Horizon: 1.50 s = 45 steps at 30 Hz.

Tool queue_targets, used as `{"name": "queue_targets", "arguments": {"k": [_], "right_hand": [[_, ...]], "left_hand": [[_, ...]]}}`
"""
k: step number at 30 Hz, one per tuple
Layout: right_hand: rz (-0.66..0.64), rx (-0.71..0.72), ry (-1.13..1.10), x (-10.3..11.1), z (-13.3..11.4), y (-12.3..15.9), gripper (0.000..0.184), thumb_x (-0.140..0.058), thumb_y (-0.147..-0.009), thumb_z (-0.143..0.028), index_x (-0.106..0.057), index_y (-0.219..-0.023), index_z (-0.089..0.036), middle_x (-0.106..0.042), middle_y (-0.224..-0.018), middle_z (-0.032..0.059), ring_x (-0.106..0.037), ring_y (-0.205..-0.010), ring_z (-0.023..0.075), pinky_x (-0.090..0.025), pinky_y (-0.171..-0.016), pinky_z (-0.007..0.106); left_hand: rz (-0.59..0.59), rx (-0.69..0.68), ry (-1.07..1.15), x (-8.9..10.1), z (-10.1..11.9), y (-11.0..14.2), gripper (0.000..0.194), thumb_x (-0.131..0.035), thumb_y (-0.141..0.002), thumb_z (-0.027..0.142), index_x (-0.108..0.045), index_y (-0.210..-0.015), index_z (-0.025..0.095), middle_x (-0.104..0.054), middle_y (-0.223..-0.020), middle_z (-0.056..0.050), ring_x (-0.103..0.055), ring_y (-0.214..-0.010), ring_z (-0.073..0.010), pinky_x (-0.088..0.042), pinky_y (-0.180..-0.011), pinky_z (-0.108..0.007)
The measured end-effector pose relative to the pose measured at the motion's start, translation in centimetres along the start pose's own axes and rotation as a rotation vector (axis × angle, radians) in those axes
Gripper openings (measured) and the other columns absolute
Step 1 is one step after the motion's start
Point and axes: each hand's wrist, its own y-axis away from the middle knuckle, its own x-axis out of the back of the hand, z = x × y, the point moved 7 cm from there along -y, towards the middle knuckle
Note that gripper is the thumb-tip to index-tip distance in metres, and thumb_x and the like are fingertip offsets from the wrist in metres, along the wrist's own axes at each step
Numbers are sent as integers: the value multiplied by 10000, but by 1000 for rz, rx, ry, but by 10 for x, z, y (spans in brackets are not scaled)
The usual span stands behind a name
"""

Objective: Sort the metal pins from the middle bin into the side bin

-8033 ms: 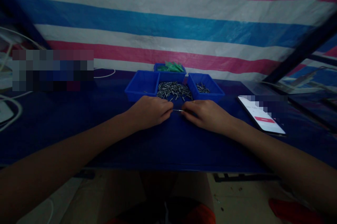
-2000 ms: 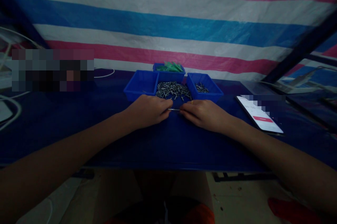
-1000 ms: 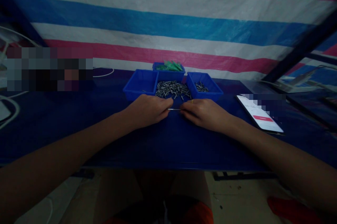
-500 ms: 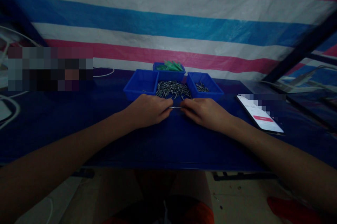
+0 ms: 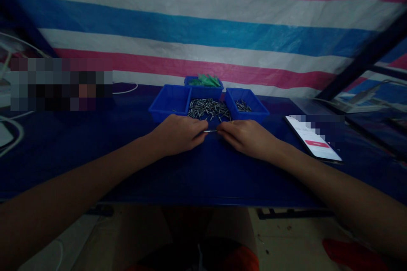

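Between my two hands, level and just above the blue table, runs a thin silver metal pin (image 5: 210, 131), shaped like a blind rivet. My left hand (image 5: 181, 134) pinches its left end between thumb and fingers. The fingers of my right hand (image 5: 243, 133) are closed round its right end. Both ends are hidden in the fingertips. Just beyond my hands lies a loose pile of similar metal pins (image 5: 208, 108). A blue bin (image 5: 168, 112) on the left holds one or a few small pieces; the right blue bin (image 5: 249, 115) holds several pins.
Behind the pile stands a third blue bin (image 5: 205, 90) with green plastic packets (image 5: 208, 80). A lit phone (image 5: 314, 139) lies on the table (image 5: 206, 177) to the right. White cables (image 5: 15, 131) run at the far left. A striped sheet (image 5: 206, 33) hangs behind.
Both hands keep their pinch on the pin and have barely moved. The length of pin showing between the fingers and its height shift slightly. Pile and bins look the same.
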Motion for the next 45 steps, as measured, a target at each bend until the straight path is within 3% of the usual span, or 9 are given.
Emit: {"name": "queue_targets", "arguments": {"k": [14, 22, 28, 37, 45], "right_hand": [[-11, 2, -26, 0, 0, 0, 250, -371, -923, -281, -580, -970, -152, -630, -803, 46, -564, -668, 132, -363, -599, 257], [-32, -6, -1, -1, -1, -1, 290, -327, -941, -288, -575, -902, -144, -606, -731, 40, -552, -621, 128, -354, -577, 253], [-2, -13, -41, -1, 2, 0, 254, -357, -929, -296, -550, -1017, -157, -647, -885, 65, -599, -739, 155, -394, -635, 267], [-12, -1, -22, -1, 2, 0, 283, -339, -937, -275, -584, -987, -142, -636, -806, 61, -580, -681, 142, -388, -617, 261], [-15, 83, -25, -6, -4, 0, 297, -331, -944, -290, -590, -925, -146, -602, -800, 52, -541, -689, 131, -381, -628, 256]], "left_hand": [[23, -12, -4, 3, 3, 1, 222, -382, -892, 283, -549, -797, 171, -631, -695, -3, -600, -627, -131, -280, -495, -248], [20, -2, -10, 3, 2, 1, 233, -388, -895, 308, -551, -800, 171, -632, -694, 1, -605, -624, -134, -273, -487, -247], [22, -2, -19, 2, 1, 1, 261, -363, -909, 302, -552, -788, 167, -625, -679, 1, -599, -616, -127, -263, -485, -246], [14, 15, -8, 3, 1, 0, 308, -341, -923, 316, -551, -757, 166, -633, -685, -6, -601, -619, -134, -285, -495, -247], [145, -166, 71, 9, 14, 4, 252, -396, -915, 327, -583, -870, 165, -650, -760, 1, -614, -687, -110, -385, -582, -222]]}}
